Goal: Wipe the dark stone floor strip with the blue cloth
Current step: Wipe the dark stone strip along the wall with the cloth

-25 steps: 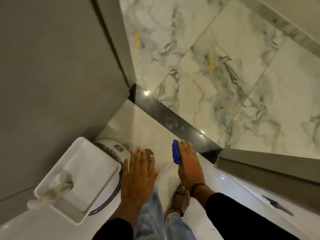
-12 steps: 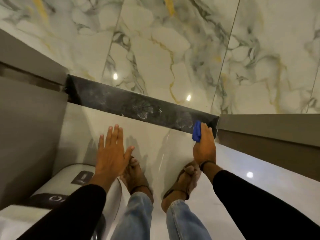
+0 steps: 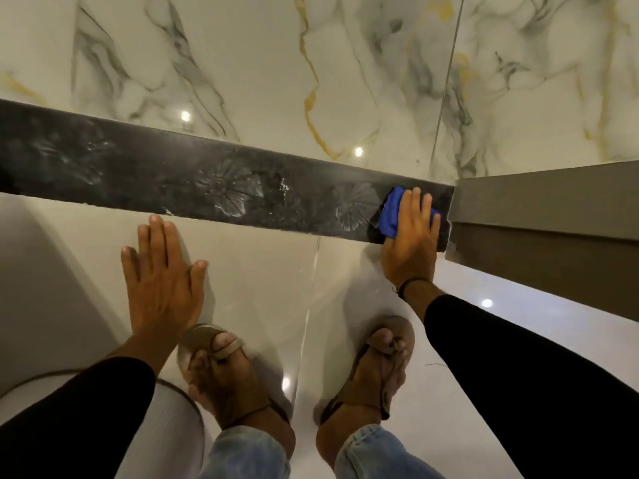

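A dark stone floor strip (image 3: 179, 178) runs across the view from left to right, smeared with pale flower-shaped shoe prints and white specks. My right hand (image 3: 411, 243) presses a folded blue cloth (image 3: 392, 210) flat onto the strip's right end, beside a grey door frame. The cloth shows to the left of my fingers and a little at their right. My left hand (image 3: 160, 274) is spread flat, palm down, on the pale tile just below the strip and holds nothing.
A grey door frame (image 3: 546, 209) ends the strip on the right. White marble tiles (image 3: 276, 70) with grey and gold veins lie beyond the strip. My two sandalled feet (image 3: 224, 371) stand on the pale tile (image 3: 276, 271). A white rounded object (image 3: 179, 413) is at the lower left.
The view has tilted down and closer to the floor. My right hand has slid the cloth forward from the strip's near edge onto the strip. My left hand has come down on the tile.
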